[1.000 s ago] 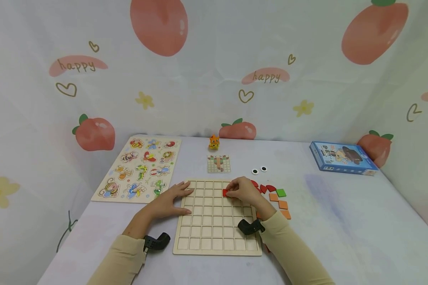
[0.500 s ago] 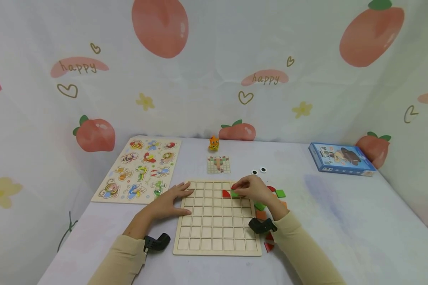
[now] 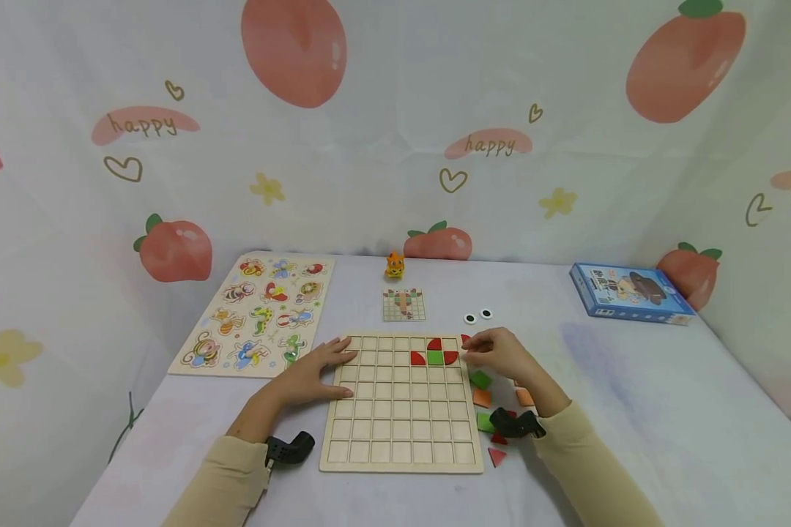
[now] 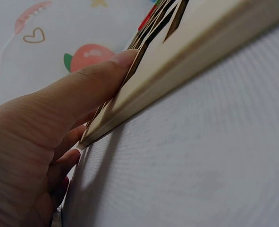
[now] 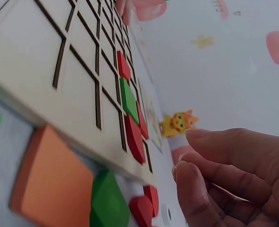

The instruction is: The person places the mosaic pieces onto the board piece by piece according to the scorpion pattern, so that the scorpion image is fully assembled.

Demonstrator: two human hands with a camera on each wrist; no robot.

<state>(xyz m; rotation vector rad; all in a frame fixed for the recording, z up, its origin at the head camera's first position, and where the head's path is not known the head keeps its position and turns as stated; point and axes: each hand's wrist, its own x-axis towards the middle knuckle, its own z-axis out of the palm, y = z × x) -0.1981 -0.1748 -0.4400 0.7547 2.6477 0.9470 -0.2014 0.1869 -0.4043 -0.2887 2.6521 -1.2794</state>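
Observation:
My left hand (image 3: 308,375) rests on the left edge of a wooden grid board (image 3: 392,432). In the left wrist view its thumb (image 4: 101,78) lies on the board's face, the other fingers along its side. Near the board's top right, a green square (image 3: 435,358) sits in a cell with a red quarter-round piece (image 3: 418,359) to its left, another above and a third to its right. My right hand (image 3: 499,355) hovers just off the board's upper right edge, fingers loosely bent. Between thumb and fingers in the right wrist view there is nothing.
Loose green, orange and red pieces (image 3: 481,397) lie along the board's right side. Behind the board are a patterned card (image 3: 404,305), two eye discs (image 3: 470,319) and an orange toy figure (image 3: 395,265). An insect puzzle board (image 3: 253,311) lies left, a blue box (image 3: 633,293) right.
My right hand has moved right, off the grid, after pinching a red piece there a second ago. The green square and the red pieces round it now show uncovered. The left hand stays put.

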